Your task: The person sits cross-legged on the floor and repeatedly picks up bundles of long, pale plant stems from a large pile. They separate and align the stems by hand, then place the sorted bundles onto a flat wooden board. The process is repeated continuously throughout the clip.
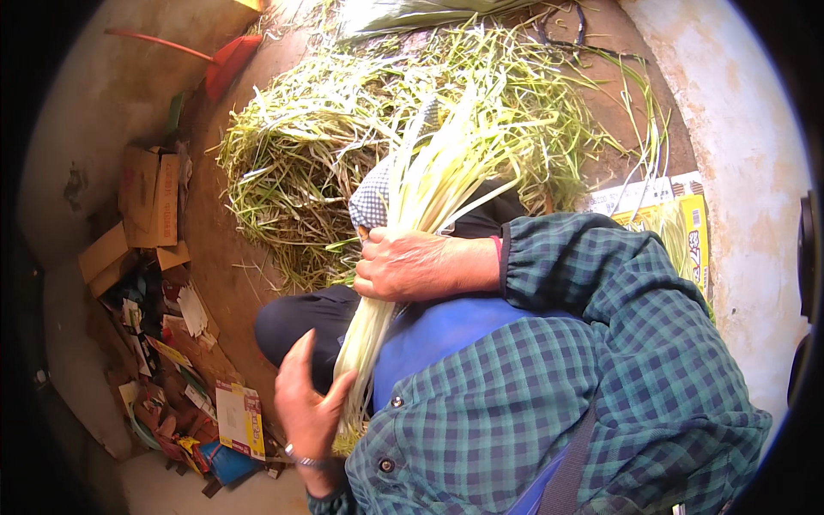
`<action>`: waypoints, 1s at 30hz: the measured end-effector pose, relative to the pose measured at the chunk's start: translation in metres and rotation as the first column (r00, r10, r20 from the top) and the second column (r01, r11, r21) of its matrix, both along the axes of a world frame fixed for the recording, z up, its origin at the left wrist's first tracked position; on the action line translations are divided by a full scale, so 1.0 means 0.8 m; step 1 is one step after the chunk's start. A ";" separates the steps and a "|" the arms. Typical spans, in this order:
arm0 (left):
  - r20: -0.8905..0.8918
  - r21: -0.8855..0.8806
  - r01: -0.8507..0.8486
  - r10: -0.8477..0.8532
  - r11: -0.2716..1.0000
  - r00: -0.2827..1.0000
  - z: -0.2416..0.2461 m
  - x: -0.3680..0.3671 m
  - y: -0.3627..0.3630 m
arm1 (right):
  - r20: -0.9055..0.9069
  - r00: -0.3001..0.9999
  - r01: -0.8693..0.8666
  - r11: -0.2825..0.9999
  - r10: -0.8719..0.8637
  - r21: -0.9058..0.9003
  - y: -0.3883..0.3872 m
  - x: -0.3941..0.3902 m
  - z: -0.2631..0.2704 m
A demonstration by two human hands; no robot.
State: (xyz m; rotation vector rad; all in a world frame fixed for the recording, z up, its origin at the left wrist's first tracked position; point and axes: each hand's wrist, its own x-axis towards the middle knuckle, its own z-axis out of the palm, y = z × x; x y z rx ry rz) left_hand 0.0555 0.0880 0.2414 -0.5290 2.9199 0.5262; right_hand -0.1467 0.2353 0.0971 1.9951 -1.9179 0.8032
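Observation:
My right hand (402,267) is closed around the middle of a bundle of long, pale yellow chive-like stalks (438,174). Their leafy ends fan out upward in the view, and the white stem ends slant down over my lap. Beside those lower ends, my left hand (312,393) has its fingers and thumb apart, the thumb close to the stems; whether it touches them I cannot tell. A watch is on the left wrist. Behind the bundle lies a heap of loose green and dry brown leaves (296,161). A blue apron (444,328) covers my lap.
Flattened printed cartons (695,238) with pale stalks on them lie by the right wall (740,161). A red long-handled dustpan (228,61) leans at the upper left. Below it are a cardboard box (148,196), scrap cardboard and a blue container (228,460). A large pale sheet (412,16) lies at the top.

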 end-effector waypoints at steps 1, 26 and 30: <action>0.035 -0.062 0.145 -0.143 0.987 0.989 -0.020 -0.018 0.008 | -0.004 1.000 0.008 1.000 -0.009 -0.018 -0.001 0.001 -0.001; 0.009 0.146 -0.073 0.073 0.987 0.997 -0.037 -0.031 -0.014 | 0.082 0.965 0.258 0.954 -0.248 -0.151 0.037 -0.139 -0.009; -0.014 -0.051 -0.050 0.050 0.997 0.999 -0.073 -0.011 -0.008 | 0.133 0.905 0.414 0.908 -0.404 -0.058 0.070 -0.186 -0.083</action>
